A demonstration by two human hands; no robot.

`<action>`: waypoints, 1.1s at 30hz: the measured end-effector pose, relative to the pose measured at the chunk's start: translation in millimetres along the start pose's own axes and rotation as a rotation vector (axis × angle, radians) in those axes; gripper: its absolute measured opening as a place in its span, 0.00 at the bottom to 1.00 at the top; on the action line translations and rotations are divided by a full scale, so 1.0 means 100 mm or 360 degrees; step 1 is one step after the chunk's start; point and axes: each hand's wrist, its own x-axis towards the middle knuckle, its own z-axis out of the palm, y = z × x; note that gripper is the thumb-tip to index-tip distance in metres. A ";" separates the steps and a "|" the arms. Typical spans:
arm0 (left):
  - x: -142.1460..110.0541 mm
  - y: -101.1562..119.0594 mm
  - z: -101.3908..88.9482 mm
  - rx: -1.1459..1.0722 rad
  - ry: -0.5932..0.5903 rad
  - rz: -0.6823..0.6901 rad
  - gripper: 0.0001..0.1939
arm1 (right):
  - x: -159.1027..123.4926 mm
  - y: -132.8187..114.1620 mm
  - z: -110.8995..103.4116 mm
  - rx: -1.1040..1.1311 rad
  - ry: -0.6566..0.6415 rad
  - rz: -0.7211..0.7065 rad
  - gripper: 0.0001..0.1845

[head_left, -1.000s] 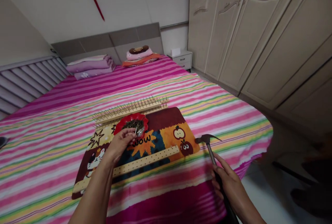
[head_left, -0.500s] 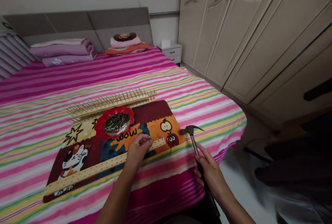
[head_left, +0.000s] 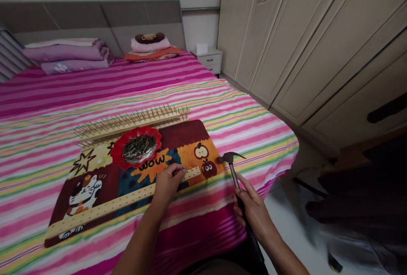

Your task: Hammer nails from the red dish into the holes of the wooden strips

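Note:
My left hand (head_left: 168,182) is closed in a pinch above the right part of a pale wooden strip (head_left: 127,199) with rows of small holes. Its fingertips mostly hide the nail they hold. A couple of nails stand in the strip near its right end. My right hand (head_left: 252,208) wraps the dark handle of a claw hammer (head_left: 231,164), whose head is by the right edge of the patterned mat (head_left: 182,133). Beyond the strip, a red scalloped bowl (head_left: 116,152) holds a heap of loose nails (head_left: 140,147).
Wooden strips bristling with upright nails (head_left: 133,124) lie behind the bowl. Everything rests on a bed with a striped cover (head_left: 229,109). Folded bedding (head_left: 73,54) lies by the headboard; a wardrobe (head_left: 280,46) stands to the right.
My left hand has moved from the nails in the bowl rightward and nearer to the holed strip. The hammer stays in my right hand. The view has shifted down and right.

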 end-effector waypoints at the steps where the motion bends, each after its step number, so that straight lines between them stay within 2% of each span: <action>1: 0.00 0.00 0.00 0.0033 -0.0005 0.0016 0.12 | 0.00 0.00 0.01 -0.0015 -0.0001 -0.0003 0.35; 7: -0.02 0.00 0.03 0.0281 0.0006 0.0274 0.08 | -0.10 -0.08 0.07 -0.0242 -0.0026 -0.0065 0.32; 10: -0.02 -0.03 0.06 0.0313 0.0016 0.0359 0.08 | -0.16 -0.15 0.12 -0.0400 -0.0196 -0.0147 0.27; 14: -0.03 -0.07 0.08 0.0317 0.0043 0.0368 0.08 | -0.18 -0.22 0.24 -0.0794 -0.0578 -0.0485 0.25; 16: -0.04 -0.06 0.08 0.0324 0.0060 0.0360 0.08 | -0.16 -0.24 0.31 -0.0959 -0.0695 -0.0621 0.25; 20: -0.05 -0.04 0.07 0.0348 0.0072 0.0340 0.07 | -0.13 -0.25 0.41 -0.1089 -0.0775 -0.0834 0.27; 23: -0.04 -0.04 0.07 0.0368 0.0071 0.0326 0.07 | -0.13 -0.27 0.41 -0.1211 -0.0837 -0.0832 0.27; 27: -0.03 -0.05 0.09 0.0358 0.0063 0.0324 0.07 | -0.16 -0.30 0.38 -0.1217 -0.0734 -0.0765 0.26; 31: -0.06 -0.06 0.09 0.0275 0.0059 0.0297 0.05 | -0.15 -0.27 0.28 -0.0935 -0.0397 -0.0612 0.27; 33: -0.04 -0.08 0.00 0.0209 0.0048 0.0270 0.08 | -0.11 -0.23 0.20 -0.0771 -0.0264 -0.0466 0.29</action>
